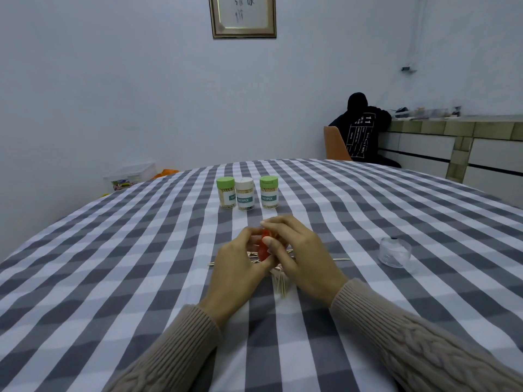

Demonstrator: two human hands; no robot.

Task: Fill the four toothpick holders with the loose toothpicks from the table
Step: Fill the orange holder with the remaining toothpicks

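Table covering: grey-and-white checked tablecloth [113, 250], spread across the whole table top.
Wall, far side: framed calligraphy [242, 16], gilt frame, top edge cut off.
Floor, beyond the table's left edge: clear plastic storage box [130, 174] with coloured contents; an orange item [166, 172] just beside it.
Right rear: orange chair [336, 144]; seated person in a black hooded top [363, 131] with white print, leaning on a tiled counter [458, 128] bearing small, indistinct items.
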